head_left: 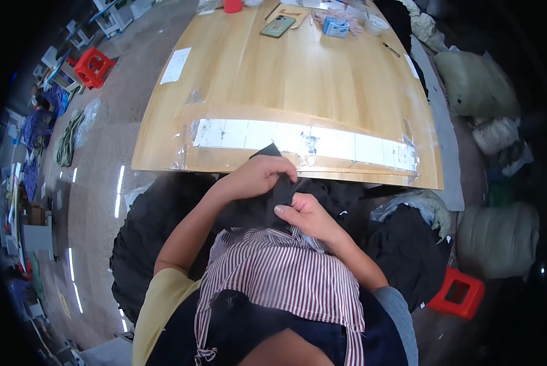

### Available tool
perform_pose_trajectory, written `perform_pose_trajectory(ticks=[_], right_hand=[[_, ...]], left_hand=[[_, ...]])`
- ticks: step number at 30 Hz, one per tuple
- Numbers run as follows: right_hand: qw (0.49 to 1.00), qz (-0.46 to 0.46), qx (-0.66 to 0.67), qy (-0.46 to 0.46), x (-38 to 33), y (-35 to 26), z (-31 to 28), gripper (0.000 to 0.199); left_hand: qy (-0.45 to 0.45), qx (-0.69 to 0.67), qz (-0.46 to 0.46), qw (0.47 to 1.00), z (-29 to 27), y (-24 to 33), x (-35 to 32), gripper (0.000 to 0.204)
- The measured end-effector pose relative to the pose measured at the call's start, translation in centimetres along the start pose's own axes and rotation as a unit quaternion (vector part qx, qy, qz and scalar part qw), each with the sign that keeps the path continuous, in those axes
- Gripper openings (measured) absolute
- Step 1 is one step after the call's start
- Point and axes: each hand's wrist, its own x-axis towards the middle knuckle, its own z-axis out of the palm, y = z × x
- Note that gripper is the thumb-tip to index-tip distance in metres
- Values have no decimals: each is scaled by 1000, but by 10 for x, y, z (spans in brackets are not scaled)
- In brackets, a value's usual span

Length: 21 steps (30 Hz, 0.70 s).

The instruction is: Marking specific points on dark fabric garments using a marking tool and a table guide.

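Black cloth point(280, 194) is gathered between my two hands, just in front of the table's near edge. My left hand point(262, 175) is closed on it from the left, fingers curled over a fold. A corner of the cloth sticks up past that hand onto the table. On the right and a little lower, my right hand point(307, 215) pinches the same cloth with thumb and fingers. The rest of the cloth hangs down over my striped apron point(279, 268). Which part of a garment it is, I cannot make out.
The wooden table point(237, 79) carries a white paper strip point(255, 134) taped along its near edge. A phone point(277, 26) and a blue box point(335, 26) lie farther back. Black fabric heaps point(154, 238) flank me. Red stools point(94, 67) and big wrapped bundles point(497, 240) stand around.
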Motion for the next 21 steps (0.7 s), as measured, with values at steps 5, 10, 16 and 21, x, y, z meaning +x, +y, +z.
perform_pose_trajectory(ticks=[5, 10, 16, 21], right_hand=[[996, -20, -81, 29, -14, 1, -14, 22], [922, -45, -327, 202, -26, -22, -19, 20], [880, -65, -464, 84, -8, -73, -42, 22], [437, -340, -745, 373, 74, -264, -116, 24]], left_hand=[[60, 193, -155, 967, 4, -14, -10, 22], [258, -82, -258, 927, -12, -5, -53, 14], [220, 5, -224, 950, -44, 55, -34, 9], [419, 384, 119, 814, -139, 79, 93, 15]])
